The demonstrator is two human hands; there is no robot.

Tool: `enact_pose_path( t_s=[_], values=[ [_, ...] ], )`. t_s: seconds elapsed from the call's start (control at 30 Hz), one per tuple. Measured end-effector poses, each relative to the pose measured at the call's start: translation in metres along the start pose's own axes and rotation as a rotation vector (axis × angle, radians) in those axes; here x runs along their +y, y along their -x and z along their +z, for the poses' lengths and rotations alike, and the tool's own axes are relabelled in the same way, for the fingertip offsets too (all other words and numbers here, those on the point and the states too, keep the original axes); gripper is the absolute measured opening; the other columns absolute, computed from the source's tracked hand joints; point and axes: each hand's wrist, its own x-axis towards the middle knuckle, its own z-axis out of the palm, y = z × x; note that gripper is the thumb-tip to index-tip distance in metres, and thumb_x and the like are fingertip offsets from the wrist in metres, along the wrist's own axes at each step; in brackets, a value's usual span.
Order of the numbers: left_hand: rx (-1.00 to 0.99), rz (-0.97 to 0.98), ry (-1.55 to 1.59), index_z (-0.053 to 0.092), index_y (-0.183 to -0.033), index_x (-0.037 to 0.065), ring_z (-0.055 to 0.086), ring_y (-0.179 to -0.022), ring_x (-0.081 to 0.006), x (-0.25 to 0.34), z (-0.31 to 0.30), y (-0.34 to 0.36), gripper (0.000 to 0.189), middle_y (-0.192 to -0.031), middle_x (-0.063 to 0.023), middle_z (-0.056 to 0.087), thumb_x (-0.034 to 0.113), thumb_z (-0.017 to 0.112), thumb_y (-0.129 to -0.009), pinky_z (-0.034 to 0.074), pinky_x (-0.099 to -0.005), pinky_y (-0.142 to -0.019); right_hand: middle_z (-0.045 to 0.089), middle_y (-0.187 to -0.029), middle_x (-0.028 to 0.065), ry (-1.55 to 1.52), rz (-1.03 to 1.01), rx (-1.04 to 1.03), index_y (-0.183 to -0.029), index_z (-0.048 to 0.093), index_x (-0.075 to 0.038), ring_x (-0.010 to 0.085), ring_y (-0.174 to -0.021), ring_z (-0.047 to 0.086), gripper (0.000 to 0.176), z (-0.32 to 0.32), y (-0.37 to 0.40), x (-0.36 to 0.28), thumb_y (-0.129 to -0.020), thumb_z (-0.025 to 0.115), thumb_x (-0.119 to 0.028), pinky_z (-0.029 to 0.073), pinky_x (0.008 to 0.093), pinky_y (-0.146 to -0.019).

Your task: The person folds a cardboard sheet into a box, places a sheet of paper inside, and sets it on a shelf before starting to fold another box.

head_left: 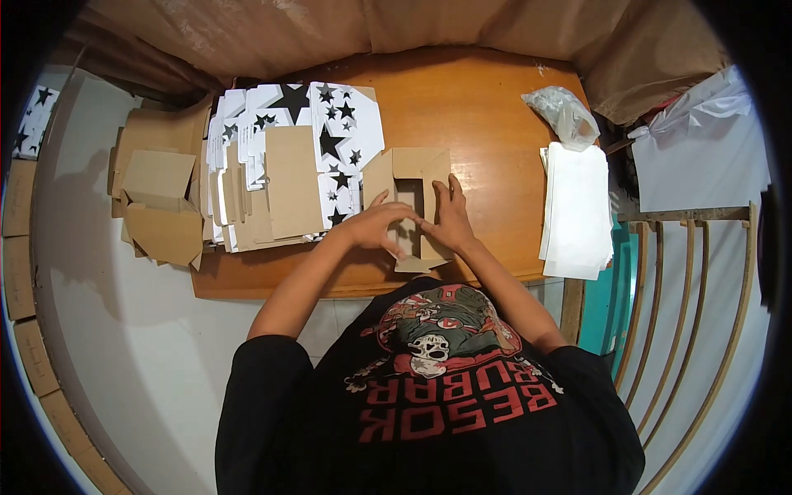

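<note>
The cardboard box (421, 157) is plain brown and partly folded, with a narrow rectangular hollow and flaps spread around it. It lies on the table (487, 99), between and under the 2 hands. The left hand (381, 224) arches over it, fingers and thumb held wide; the right hand (450, 219) touches its right side, fingers spread, though whether they pinch the board I cannot tell.

Left of the grip are glossy white sheets with black stars (330, 142), a flat brown panel (290, 181) over them, and creased cardboard pieces (161, 173) farther out. Well right of the grip, a crumpled clear plastic bag (569, 120) touches the smooth white stack (576, 214). Its contents are unclear. The hands hide part of the hollow.
</note>
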Motion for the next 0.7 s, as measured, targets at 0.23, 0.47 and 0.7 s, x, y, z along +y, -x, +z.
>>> enact_pose_path(
  t_s=[0.23, 0.47, 0.7],
  values=[
    [-0.072, 0.047, -0.241, 0.066, -0.125, 0.015, 0.051, -0.137, -0.0244, 0.016, 0.02, 0.017, 0.059, -0.132, -0.0037, 0.062, 0.042, 0.084, -0.075, 0.004, -0.0714, -0.122, 0.019, -0.161, 0.0309, -0.042, 0.02, 0.017, -0.151, 0.037, -0.002, 0.0545, -0.141, 0.034, 0.087, -0.001, -0.004, -0.007, -0.081, 0.083, -0.024, 0.037, 0.0529, -0.117],
    [0.17, -0.012, -0.255, 0.063, -0.122, 0.01, 0.065, -0.116, -0.0287, -0.013, 0.048, 0.006, 0.034, -0.113, -0.0085, 0.07, 0.02, 0.067, -0.09, 0.022, -0.063, -0.123, 0.024, -0.159, 0.0306, -0.132, 0.04, 0.014, -0.15, 0.039, -0.002, 0.0501, -0.144, 0.037, 0.081, -0.001, -0.002, 0.01, -0.084, 0.082, -0.02, 0.037, 0.0491, -0.119],
    [0.293, -0.092, -0.256, 0.053, -0.132, 0.014, 0.063, -0.116, -0.0297, -0.008, 0.073, -0.008, 0.043, -0.112, -0.0102, 0.068, 0.017, 0.067, -0.092, 0.026, -0.0589, -0.121, 0.028, -0.158, 0.0301, -0.1, 0.065, 0.063, -0.151, 0.038, -0.004, 0.0496, -0.142, 0.04, 0.085, 0.006, -0.005, 0.01, -0.081, 0.084, -0.022, 0.04, 0.0501, -0.117]
  ],
)
